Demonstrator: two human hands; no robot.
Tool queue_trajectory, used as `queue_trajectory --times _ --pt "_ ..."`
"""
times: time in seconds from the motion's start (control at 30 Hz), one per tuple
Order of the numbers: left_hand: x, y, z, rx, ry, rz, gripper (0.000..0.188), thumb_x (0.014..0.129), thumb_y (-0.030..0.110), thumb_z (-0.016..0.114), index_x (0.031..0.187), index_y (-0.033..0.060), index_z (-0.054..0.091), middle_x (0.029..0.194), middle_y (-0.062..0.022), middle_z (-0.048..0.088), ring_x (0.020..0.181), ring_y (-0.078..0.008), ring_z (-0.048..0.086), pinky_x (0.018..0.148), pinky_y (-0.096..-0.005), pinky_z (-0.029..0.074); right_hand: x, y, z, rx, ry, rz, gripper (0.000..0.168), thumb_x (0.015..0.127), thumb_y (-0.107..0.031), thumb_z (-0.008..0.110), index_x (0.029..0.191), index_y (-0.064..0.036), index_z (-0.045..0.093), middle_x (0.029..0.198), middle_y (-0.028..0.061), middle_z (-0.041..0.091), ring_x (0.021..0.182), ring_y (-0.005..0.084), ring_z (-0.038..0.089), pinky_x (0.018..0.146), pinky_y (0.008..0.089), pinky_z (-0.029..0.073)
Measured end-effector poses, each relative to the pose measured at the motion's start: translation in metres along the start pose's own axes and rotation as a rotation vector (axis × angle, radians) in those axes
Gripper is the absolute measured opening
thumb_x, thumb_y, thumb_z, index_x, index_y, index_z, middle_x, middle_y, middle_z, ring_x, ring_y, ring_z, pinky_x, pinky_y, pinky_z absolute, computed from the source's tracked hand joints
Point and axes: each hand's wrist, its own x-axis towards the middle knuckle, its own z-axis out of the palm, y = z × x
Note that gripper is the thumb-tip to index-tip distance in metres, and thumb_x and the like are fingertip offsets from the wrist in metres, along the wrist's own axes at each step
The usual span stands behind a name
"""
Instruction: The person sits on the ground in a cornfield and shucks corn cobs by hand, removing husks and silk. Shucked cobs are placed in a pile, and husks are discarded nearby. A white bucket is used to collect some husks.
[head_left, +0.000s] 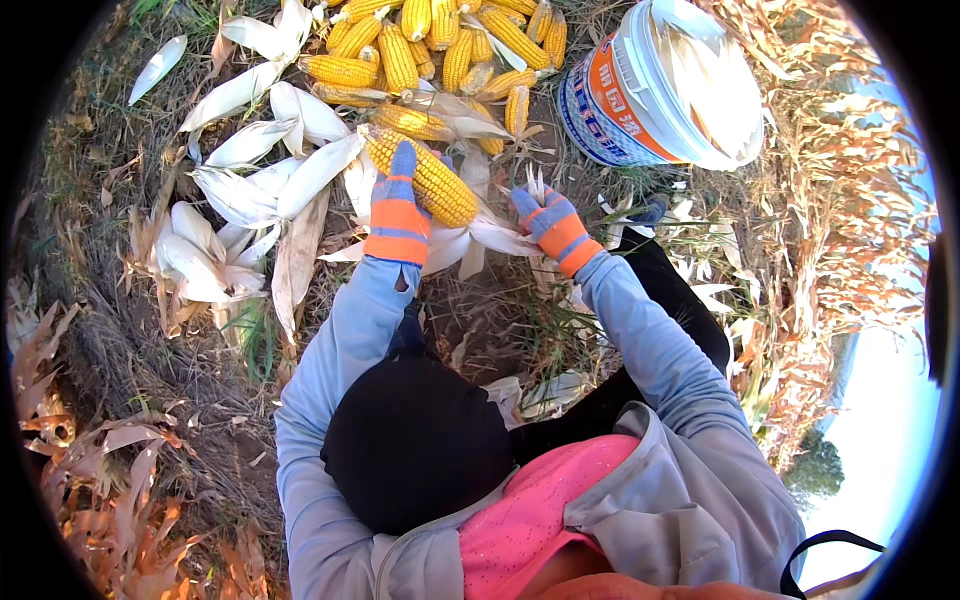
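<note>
My left hand (400, 214), in an orange and grey-blue knit glove, grips a yellow ear of corn (442, 187). Its thumb lies along the upper side of the bare kernels. To the right, my right hand (556, 227) wears a matching glove and has its fingers closed on pale corn husk (504, 237). Thin husk ends stick up past those fingers. The husk spreads beneath the ear's lower end; whether it is still joined to the ear is hidden. Just beyond my hands lies a heap of husked corn ears (397, 60).
A white plastic bucket (622, 105) with a printed label stands at upper right, pale husks inside. Several ears in pale husk (247, 180) lie on the left. Dry corn stalks (810, 225) line the right side. My bent knee (420, 442) rises close below.
</note>
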Motion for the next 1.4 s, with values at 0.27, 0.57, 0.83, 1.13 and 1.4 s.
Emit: queue_trajectory --times 0.27,0.57,0.83,1.13,1.4 --pt "-0.002 0.003 0.006 0.068 -0.058 0.041 0.033 0.079 0.026 0.057 0.101 0.0031 0.048 0.087 -0.0097 0.058 0.077 -0.0189 0.056 0.068 -0.0325 0.047 -0.008 -0.052 0.009 -0.903 0.147 -0.593 0.047 0.067 -0.019 0.062 0.109 -0.007 0.044 0.103 0.0141 0.050 0.095 0.0301 0.049 0.083 0.0414 0.037" --pt "-0.014 -0.001 0.028 0.150 0.001 0.101 0.033 0.080 0.027 0.056 0.094 -0.0022 0.052 0.087 -0.0117 0.057 0.078 -0.0199 0.055 0.070 -0.0328 0.047 -0.012 -0.045 0.056 -0.673 0.203 -0.438 0.064 0.058 -0.030 0.070 0.112 -0.008 0.043 0.098 0.0145 0.052 0.091 0.0315 0.048 0.083 0.0383 0.036" --pt "-0.009 0.003 0.022 -0.044 0.096 0.109 0.033 0.080 0.029 0.056 0.094 0.0000 0.050 0.083 -0.0107 0.056 0.075 -0.0213 0.055 0.067 -0.0344 0.048 -0.002 -0.029 0.047 -0.681 -0.100 -0.138 0.049 0.064 -0.027 0.064 0.106 -0.009 0.047 0.087 0.0161 0.058 0.083 0.0323 0.054 0.070 0.0370 0.044" --pt "-0.003 0.012 0.018 0.086 0.055 0.002 0.045 0.078 0.046 0.051 0.082 0.0015 0.051 0.071 -0.0113 0.056 0.060 -0.0222 0.056 0.053 -0.0332 0.049 -0.022 -0.030 0.059 -0.590 -0.191 -0.218 0.033 0.072 -0.025 0.056 0.095 -0.001 0.048 0.078 0.0179 0.058 0.074 0.0340 0.056 0.065 0.0392 0.044" --pt "-0.019 0.016 0.024 0.454 -0.013 -0.390 0.044 0.075 0.047 0.056 0.091 0.0066 0.046 0.067 -0.0102 0.056 0.053 -0.0215 0.055 0.048 -0.0332 0.049 -0.068 0.001 0.018 -1.130 -0.963 -0.529 0.036 0.075 -0.031 0.051 0.102 -0.007 0.047 0.065 0.0116 0.058 0.061 0.0309 0.058 0.050 0.0402 0.044"
